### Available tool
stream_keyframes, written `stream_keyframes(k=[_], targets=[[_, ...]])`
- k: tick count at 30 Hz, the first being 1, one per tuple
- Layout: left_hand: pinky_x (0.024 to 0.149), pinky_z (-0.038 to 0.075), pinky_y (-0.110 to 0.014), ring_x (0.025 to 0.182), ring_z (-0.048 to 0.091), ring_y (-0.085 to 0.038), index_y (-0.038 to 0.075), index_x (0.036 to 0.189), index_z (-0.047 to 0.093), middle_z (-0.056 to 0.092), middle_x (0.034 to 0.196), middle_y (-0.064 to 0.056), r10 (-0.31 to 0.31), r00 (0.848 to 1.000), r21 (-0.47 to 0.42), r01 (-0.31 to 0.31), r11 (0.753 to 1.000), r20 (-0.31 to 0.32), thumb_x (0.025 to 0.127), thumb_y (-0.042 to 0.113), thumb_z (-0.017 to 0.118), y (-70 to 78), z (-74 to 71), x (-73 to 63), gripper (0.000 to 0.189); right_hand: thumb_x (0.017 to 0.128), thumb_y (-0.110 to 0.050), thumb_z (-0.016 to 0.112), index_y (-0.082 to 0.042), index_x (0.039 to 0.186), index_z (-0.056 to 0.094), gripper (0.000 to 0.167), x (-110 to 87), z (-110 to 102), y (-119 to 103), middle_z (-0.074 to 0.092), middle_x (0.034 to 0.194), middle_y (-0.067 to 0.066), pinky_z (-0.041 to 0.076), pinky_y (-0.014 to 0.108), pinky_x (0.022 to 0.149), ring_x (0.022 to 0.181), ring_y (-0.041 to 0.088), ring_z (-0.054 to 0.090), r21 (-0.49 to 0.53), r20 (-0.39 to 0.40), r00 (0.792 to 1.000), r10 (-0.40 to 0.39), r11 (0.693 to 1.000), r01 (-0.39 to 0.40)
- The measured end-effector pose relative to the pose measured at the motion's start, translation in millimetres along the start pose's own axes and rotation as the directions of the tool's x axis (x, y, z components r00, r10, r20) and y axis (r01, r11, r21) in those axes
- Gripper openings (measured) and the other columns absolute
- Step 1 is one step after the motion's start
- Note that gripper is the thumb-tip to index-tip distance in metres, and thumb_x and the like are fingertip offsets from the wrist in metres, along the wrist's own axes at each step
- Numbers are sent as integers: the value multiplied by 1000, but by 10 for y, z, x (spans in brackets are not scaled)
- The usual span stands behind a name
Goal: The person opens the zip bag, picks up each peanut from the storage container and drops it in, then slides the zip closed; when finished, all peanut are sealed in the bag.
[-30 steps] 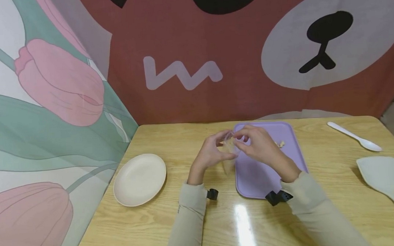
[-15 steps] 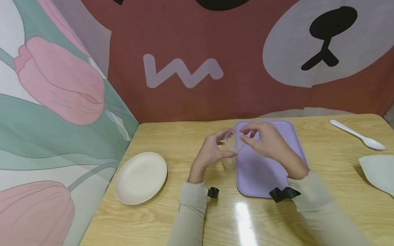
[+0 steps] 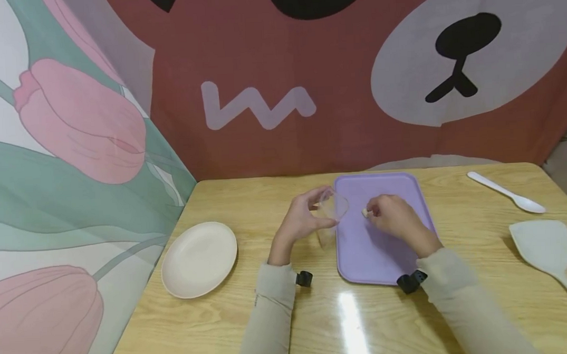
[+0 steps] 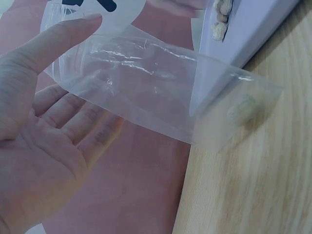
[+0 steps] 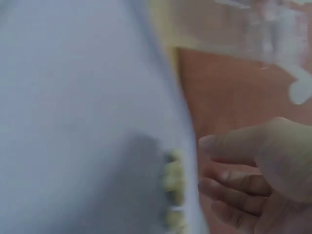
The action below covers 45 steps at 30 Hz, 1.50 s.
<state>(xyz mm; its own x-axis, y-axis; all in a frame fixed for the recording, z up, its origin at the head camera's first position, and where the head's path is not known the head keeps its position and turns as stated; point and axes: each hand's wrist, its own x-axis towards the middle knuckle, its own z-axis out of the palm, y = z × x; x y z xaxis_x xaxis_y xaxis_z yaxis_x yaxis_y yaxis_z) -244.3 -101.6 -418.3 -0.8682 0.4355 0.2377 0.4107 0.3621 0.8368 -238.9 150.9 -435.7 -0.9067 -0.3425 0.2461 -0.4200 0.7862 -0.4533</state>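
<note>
My left hand (image 3: 300, 218) grips a tall clear plastic cup (image 3: 334, 205) round its mouth, thumb on one side and fingers on the other. In the left wrist view, a peanut (image 4: 243, 109) shows through the lower end of the cup (image 4: 146, 73). Over the lilac tray (image 3: 363, 263) is my right hand (image 3: 393, 217), with a peanut (image 3: 365, 212) at its fingertips in the head view. The right wrist view shows the right hand's (image 5: 253, 175) thumb and fingers apart, nothing visible between them. Peanuts (image 4: 220, 24) lie on the tray, largely hidden by this hand in the head view.
A cream plate (image 3: 199, 260) lies to the left on the wooden table (image 3: 176, 335). At the right are a white spoon (image 3: 507, 192) and a pale spatula (image 3: 545, 245). Printed cloth (image 3: 259, 51) hangs behind the table.
My right hand has moved from the cup's mouth to the right and down over the tray. The food between its fingers a second ago is gone. The left hand stays on the cup.
</note>
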Motion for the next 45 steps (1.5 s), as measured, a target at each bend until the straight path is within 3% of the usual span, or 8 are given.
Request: stream_keyframes(k=[7, 16, 22, 26, 35, 42, 45], targets=[[93, 50, -29, 120, 57, -16, 5, 144, 52, 62, 134, -6, -1, 1000, 2, 1, 1000, 2, 73, 6, 87, -11, 10, -8, 79, 76, 4, 72, -1, 79, 71, 5, -59, 165, 111, 62, 69, 3, 50, 42, 61, 65, 21, 56, -31, 21, 1000, 20, 999, -20], [93, 50, -27, 121, 56, -16, 2, 144, 50, 62, 134, -5, 0, 1000, 5, -1, 1000, 11, 74, 7, 87, 8, 7, -10, 79, 77, 6, 72, 4, 84, 74, 8, -68, 177, 125, 66, 72, 6, 53, 43, 64, 69, 23, 61, -10, 18, 999, 28, 1000, -28], [93, 50, -27, 121, 56, -16, 4, 144, 51, 61, 134, -5, -1, 1000, 17, 1, 1000, 17, 74, 7, 87, 16, 13, -18, 79, 76, 6, 72, 1, 81, 73, 7, -69, 139, 109, 67, 72, 4, 52, 43, 64, 69, 23, 62, 4, -16, 1000, -11, 1000, 11], [93, 50, -28, 121, 56, -17, 5, 144, 51, 61, 135, -7, 4, 1000, 15, -5, 1000, 17, 74, 7, 87, 15, 8, -13, 78, 75, 7, 73, -1, 79, 70, 9, -32, -45, -27, 65, 73, 5, 51, 45, 65, 70, 24, 61, -13, -50, 998, -48, 999, 48], [92, 50, -27, 119, 57, -15, 4, 142, 53, 63, 132, -5, 9, 1000, 5, -9, 1000, 9, 73, 8, 88, -5, 20, -34, 77, 83, 6, 69, 0, 91, 71, 10, 112, -451, -549, 66, 86, 13, 53, 46, 67, 80, 30, 66, -68, -154, 976, -152, 987, 143], [92, 51, -29, 120, 57, -17, 4, 144, 50, 61, 135, -7, 33, 999, 22, -34, 999, 25, 75, 10, 87, 12, 16, -25, 78, 82, 7, 72, 1, 93, 71, 13, 181, -473, -854, 66, 85, 10, 54, 43, 68, 79, 27, 67, -15, -230, 931, -284, 957, 288], [92, 51, -30, 120, 57, -17, 4, 145, 49, 61, 135, -7, 35, 999, 31, -36, 999, 31, 76, 11, 87, 17, 11, -26, 79, 82, 8, 72, 1, 94, 72, 13, 192, -417, -911, 68, 87, 9, 54, 42, 70, 79, 25, 67, 27, -225, 924, -309, 946, 323]])
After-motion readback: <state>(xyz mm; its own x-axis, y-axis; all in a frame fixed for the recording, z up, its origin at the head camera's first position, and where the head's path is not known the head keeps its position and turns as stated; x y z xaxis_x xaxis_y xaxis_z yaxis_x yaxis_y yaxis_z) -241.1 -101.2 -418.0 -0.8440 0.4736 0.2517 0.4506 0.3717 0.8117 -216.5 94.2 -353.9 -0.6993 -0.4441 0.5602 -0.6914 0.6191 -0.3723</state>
